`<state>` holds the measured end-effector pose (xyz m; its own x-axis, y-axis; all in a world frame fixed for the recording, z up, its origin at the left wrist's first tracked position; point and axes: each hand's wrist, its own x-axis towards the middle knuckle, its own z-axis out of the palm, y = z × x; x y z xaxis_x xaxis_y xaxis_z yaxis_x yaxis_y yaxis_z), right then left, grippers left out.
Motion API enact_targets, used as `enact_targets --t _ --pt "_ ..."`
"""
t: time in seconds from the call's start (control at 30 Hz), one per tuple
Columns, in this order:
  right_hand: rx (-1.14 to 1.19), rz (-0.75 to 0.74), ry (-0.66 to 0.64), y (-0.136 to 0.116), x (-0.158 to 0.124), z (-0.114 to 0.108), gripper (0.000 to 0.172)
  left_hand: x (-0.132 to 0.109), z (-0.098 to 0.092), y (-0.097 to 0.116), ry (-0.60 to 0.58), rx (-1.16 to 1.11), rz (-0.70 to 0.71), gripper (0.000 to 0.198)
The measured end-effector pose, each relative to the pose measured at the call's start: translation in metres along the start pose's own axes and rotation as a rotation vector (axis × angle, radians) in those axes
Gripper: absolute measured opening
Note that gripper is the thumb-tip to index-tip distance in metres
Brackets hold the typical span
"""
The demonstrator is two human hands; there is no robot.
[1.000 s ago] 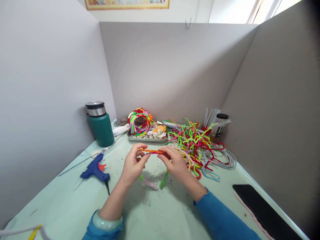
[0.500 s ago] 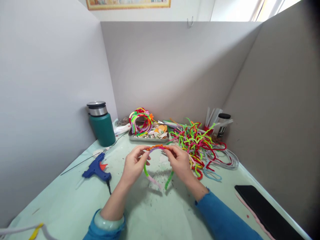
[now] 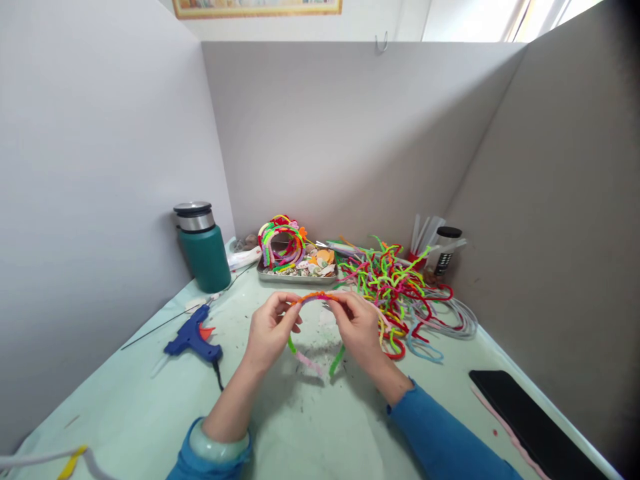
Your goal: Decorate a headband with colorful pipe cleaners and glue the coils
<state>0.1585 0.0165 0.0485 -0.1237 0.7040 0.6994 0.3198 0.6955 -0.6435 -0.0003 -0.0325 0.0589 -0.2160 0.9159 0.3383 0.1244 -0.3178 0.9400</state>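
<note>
Between my hands arches a band of fuzzy pipe cleaners (image 3: 316, 296), orange and purple along the top, with green and pink ends hanging down. My left hand (image 3: 270, 328) pinches the arch at its left side between thumb and fingers. On the right side, my right hand (image 3: 357, 325) grips it the same way. Both loose ends hang near the tabletop below the hands; whether they touch it I cannot tell. Beyond the hands sits a metal tray (image 3: 297, 279) of small decorations, with a stack of finished-looking pipe cleaner hoops (image 3: 267, 241) on it.
A tangled heap of pipe cleaners (image 3: 395, 280) lies at the back right, beside a black-lidded jar (image 3: 447, 250). At left are a blue glue gun (image 3: 193, 338) and a green bottle (image 3: 204, 257). A black phone-like slab (image 3: 530, 420) lies at right. Grey partitions (image 3: 350, 133) enclose the table.
Both hands keep their grip on the band and have barely moved. The hanging ends have shifted slightly, and the right forearm has drawn a little to the left.
</note>
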Motion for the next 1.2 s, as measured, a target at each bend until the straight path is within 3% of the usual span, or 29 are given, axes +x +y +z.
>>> enact_targets --t 0.27,0.4,0.57,0.67,0.87,1.03,1.2 --pt "0.106 -0.062 0.121 0.000 0.000 -0.002 0.010 -0.003 0.000 -0.002 -0.046 0.029 0.135 0.019" --pt "0.161 -0.022 0.018 0.001 0.001 -0.002 0.011 -0.004 -0.004 -0.006 0.042 0.083 0.262 0.012" --pt "0.421 0.308 -0.176 0.008 0.005 0.004 0.017 0.000 -0.006 -0.012 0.013 0.121 0.147 0.015" --pt "0.553 0.425 -0.220 0.013 0.008 0.006 0.018 0.003 -0.006 -0.012 -0.014 0.034 0.066 0.015" --pt "0.738 0.458 -0.277 0.016 0.007 0.000 0.024 0.002 -0.009 -0.007 -0.040 -0.202 -0.012 0.019" --pt "0.979 0.470 -0.325 0.010 0.006 -0.004 0.031 0.002 -0.010 -0.008 -0.016 -0.233 -0.016 0.015" --pt "0.934 0.493 -0.385 0.009 0.009 -0.009 0.020 0.001 -0.013 -0.004 -0.050 -0.267 -0.015 0.014"
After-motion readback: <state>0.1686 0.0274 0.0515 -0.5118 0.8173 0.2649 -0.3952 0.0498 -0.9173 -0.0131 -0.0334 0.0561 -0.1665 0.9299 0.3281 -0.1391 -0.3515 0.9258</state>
